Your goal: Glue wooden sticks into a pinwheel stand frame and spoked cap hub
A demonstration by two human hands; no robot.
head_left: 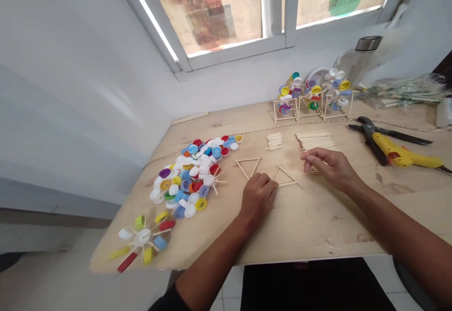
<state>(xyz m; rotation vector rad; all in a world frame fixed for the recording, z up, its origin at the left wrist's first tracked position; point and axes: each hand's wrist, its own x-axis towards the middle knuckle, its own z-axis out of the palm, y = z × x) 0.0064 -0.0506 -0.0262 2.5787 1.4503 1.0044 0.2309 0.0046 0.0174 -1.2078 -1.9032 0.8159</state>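
Observation:
My left hand (259, 192) lies on the table with curled fingers, covering the lower corner of one wooden stick triangle (248, 160) and touching or nearly touching a second stick triangle (287, 183). What its fingertips grip, if anything, is hidden. My right hand (328, 166) is closed in a pinch over the near part of a large pile of wooden sticks (316, 139); I cannot make out anything between its fingertips. A smaller bundle of short sticks (274, 141) lies left of that pile.
Colourful bottle caps (190, 172) are heaped at left, beside a cap-and-stick wheel (142, 238) near the front edge. Finished cap wheels on stick frames (312, 101) stand at the back. Cutting pliers (370, 137), a yellow glue gun (406, 153) and a bottle (360, 61) are at right.

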